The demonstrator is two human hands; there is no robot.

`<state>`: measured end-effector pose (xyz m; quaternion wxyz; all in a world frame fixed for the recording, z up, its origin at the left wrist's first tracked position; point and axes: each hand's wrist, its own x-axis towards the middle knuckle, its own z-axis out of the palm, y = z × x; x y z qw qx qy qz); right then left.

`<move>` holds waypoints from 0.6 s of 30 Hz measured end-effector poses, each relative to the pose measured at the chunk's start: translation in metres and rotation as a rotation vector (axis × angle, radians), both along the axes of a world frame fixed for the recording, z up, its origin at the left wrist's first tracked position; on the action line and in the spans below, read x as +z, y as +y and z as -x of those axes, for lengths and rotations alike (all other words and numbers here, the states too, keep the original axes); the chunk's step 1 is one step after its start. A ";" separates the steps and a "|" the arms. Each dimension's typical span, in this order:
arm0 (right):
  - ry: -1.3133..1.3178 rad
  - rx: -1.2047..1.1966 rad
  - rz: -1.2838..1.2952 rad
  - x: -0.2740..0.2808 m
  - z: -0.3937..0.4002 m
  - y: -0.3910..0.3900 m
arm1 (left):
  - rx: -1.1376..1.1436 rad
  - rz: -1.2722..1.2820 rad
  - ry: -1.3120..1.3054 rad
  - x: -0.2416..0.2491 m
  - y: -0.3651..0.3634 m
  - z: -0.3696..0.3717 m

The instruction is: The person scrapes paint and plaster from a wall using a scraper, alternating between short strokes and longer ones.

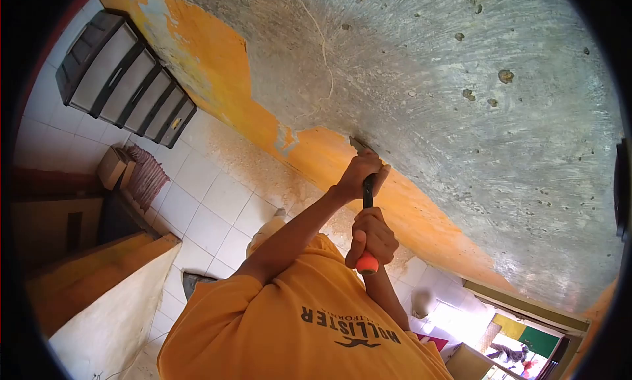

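A long-handled scraper has a metal blade (359,143) against the wall, where orange paint (401,212) meets bare grey plaster (428,103). My left hand (362,174) is closed around the tool just behind the blade. Lower down, my right hand (374,238) grips the black handle (368,194) close to its red-orange end (367,265). The blade's tip is partly hidden by my left hand and too small to make out fully. Small holes and a thin crack mark the grey plaster.
A dark-framed drawer unit (125,74) stands on white floor tiles (217,189) at upper left, near a brown box (113,168) and a striped cloth (147,176). A low, orange-topped partition (118,301) is at lower left. An open doorway (520,344) shows at lower right.
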<state>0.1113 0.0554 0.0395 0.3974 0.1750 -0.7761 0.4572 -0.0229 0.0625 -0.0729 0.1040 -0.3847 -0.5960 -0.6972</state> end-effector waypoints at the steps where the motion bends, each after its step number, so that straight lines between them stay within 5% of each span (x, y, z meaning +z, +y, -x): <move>1: -0.025 -0.001 -0.025 -0.004 0.002 0.000 | 0.012 0.007 -0.003 -0.011 -0.001 0.000; 14: -0.127 -0.111 -0.069 -0.019 0.015 0.008 | 0.010 0.090 -0.042 -0.052 -0.003 0.006; 18: -0.033 -0.020 -0.018 -0.012 0.006 0.008 | -0.002 0.002 -0.033 -0.021 0.005 0.001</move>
